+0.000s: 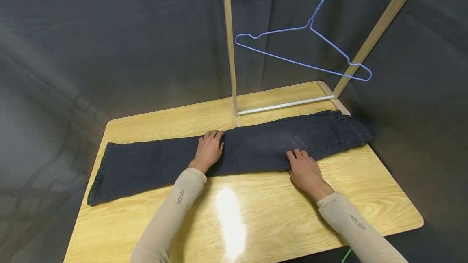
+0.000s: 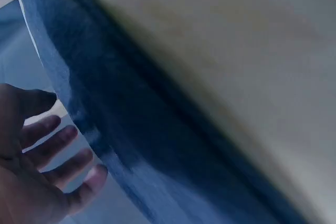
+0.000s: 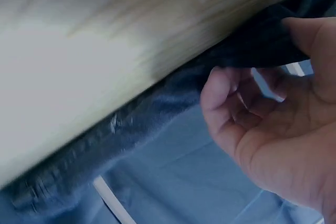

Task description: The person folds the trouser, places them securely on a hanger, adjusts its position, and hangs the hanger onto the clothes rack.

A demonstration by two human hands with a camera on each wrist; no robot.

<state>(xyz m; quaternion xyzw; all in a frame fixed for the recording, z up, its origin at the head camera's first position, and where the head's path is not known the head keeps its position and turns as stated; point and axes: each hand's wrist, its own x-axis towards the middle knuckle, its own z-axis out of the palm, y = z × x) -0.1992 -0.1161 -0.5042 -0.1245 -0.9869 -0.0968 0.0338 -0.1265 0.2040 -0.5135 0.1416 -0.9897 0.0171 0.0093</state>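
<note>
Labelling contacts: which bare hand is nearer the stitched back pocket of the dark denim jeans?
The right hand, at the near edge of the dark denim jeans, close to their stitched back pocket. The left hand is farther off, toward the hem.

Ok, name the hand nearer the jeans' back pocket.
Right: the right hand is just beside the jeans' back pocket; the left hand is farther left, over the leg.

Both hands (image 1: 208, 151) (image 1: 306, 173) palm-down, apart, fingers (image 2: 54, 145) bent, forearms (image 1: 170, 216) forward
</note>
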